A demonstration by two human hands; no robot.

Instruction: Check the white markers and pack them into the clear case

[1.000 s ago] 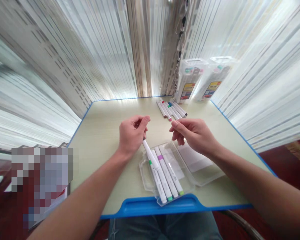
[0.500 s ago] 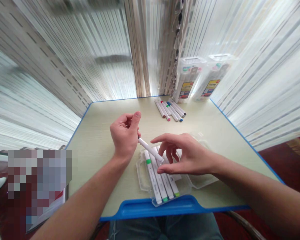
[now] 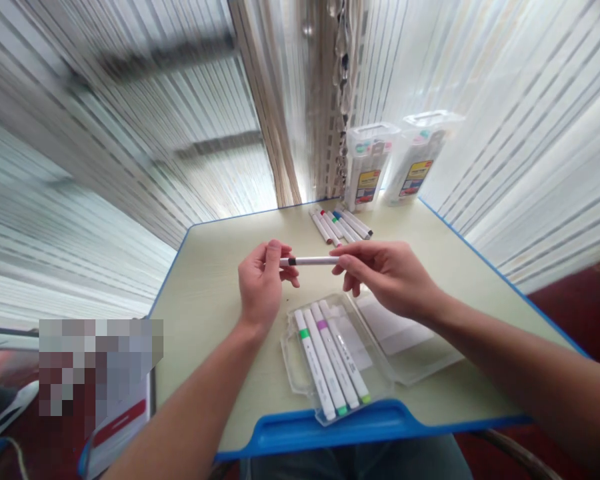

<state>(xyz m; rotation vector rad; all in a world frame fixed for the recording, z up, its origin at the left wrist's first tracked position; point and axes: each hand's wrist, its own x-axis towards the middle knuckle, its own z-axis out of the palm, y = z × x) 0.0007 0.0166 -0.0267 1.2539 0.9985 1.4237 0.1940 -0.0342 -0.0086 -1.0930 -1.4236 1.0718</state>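
A white marker (image 3: 310,261) with a black band is held level above the table (image 3: 215,293) between both hands. My left hand (image 3: 263,287) pinches its left end with thumb and fingers. My right hand (image 3: 387,277) pinches its right end. Below them an open clear plastic case (image 3: 340,357) lies near the table's front edge, holding three white markers (image 3: 330,367) with green and purple bands. The case's lid (image 3: 405,340) lies flat to the right under my right wrist.
Several loose markers (image 3: 340,225) lie at the far side of the table. Two tall clear marker boxes (image 3: 395,163) stand at the back right against striped curtains. A blue tray lip (image 3: 330,430) runs along the front edge.
The marker held slanting down from my left hand over the case has been raised and turned level. My right hand rose from over the case and took its free end.
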